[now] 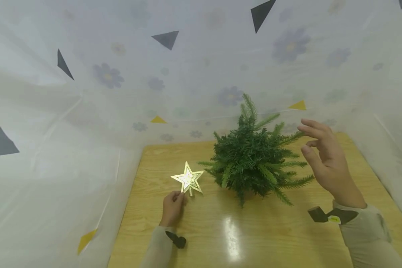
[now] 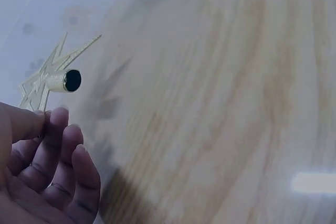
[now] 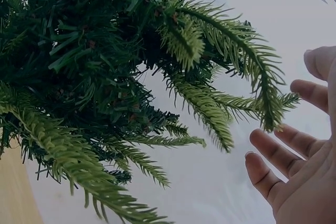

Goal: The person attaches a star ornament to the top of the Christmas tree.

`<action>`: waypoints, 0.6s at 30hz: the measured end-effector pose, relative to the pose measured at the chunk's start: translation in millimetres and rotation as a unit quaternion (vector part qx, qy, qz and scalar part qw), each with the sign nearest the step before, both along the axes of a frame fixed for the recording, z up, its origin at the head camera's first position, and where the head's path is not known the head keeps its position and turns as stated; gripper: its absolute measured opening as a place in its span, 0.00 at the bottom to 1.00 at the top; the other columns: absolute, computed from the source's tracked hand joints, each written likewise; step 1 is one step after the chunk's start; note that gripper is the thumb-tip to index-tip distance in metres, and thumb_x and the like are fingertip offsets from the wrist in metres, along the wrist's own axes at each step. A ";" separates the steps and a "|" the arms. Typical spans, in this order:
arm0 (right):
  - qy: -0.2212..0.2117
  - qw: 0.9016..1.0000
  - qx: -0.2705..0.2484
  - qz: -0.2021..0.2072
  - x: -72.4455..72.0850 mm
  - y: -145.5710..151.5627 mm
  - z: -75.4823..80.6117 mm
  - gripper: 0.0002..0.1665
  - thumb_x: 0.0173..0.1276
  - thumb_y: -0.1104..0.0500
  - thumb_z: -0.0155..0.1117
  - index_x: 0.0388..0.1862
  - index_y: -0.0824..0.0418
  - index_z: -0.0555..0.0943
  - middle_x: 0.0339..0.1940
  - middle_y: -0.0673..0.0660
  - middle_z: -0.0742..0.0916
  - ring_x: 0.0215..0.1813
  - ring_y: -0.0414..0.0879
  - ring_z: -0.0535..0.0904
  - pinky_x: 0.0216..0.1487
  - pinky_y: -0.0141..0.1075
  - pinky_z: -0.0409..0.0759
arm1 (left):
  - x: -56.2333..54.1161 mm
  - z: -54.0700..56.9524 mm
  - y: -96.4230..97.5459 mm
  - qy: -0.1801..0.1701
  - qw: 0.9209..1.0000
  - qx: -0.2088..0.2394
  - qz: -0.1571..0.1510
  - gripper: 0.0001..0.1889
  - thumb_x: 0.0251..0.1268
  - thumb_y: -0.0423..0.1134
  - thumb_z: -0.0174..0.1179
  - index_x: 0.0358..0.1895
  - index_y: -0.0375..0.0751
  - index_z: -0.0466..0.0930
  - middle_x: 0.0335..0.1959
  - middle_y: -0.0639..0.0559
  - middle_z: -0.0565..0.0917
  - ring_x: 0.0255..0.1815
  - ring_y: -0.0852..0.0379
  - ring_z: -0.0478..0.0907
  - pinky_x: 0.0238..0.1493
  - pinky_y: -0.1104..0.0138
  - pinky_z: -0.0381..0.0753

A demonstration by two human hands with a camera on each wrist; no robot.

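A gold star tree topper (image 1: pixel 188 178) with a short hollow tube (image 2: pixel 72 81) at its base is pinched by one lower point between the thumb and fingers of my left hand (image 1: pixel 172 208). In the left wrist view the star is seen edge-on, the tube's dark opening facing the camera. A small artificial Christmas tree (image 1: pixel 251 160) stands right of the star, with light green tips sticking out of darker needles. Beside its right branches, my right hand (image 1: pixel 331 163) is raised with fingers loosely bent and nothing held. The right wrist view shows those fingers (image 3: pixel 273 150) close to the branch tips.
The wooden table (image 1: pixel 201 242) lies under both hands, with a bright reflection near its front. Behind and at the sides hangs a pale sheet (image 1: pixel 201 74) with flower prints and dark and yellow triangles. The tree's long branches reach out toward the right.
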State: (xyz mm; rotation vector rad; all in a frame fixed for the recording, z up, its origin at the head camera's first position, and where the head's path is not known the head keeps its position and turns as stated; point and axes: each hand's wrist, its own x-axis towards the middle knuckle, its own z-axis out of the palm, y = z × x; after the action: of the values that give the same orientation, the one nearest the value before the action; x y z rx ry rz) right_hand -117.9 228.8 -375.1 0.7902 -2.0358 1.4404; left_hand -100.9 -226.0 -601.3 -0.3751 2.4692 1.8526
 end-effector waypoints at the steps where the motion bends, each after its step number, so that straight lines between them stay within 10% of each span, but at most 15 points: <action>1: 0.001 1.000 0.007 -0.005 -1.1 0.8 -1.0 0.24 0.79 0.72 0.51 0.71 0.77 0.69 0.76 0.69 0.68 0.67 0.49 0.69 0.54 0.28 0.69 | -0.4 1.6 -0.2 -0.002 1.000 0.005 0.005 0.12 0.80 0.36 0.57 0.48 0.27 0.82 0.40 0.39 0.88 0.41 0.46 0.86 0.39 0.70 0.84; 18: 0.023 0.996 0.074 -0.044 -5.6 -1.7 -5.0 0.22 0.81 0.64 0.55 0.69 0.72 0.75 0.77 0.64 0.70 0.41 0.38 0.74 0.42 0.27 0.68 | -4.0 27.7 7.9 -0.052 0.981 0.187 0.026 0.19 0.81 0.42 0.56 0.55 0.25 0.77 0.45 0.42 0.85 0.46 0.51 0.83 0.52 0.58 0.85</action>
State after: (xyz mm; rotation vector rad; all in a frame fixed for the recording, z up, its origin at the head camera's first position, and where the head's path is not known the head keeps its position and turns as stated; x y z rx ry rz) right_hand -123.5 227.2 -380.1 0.7758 -2.1340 1.2231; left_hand -104.9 -218.1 -573.6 -0.5029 2.0020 2.1958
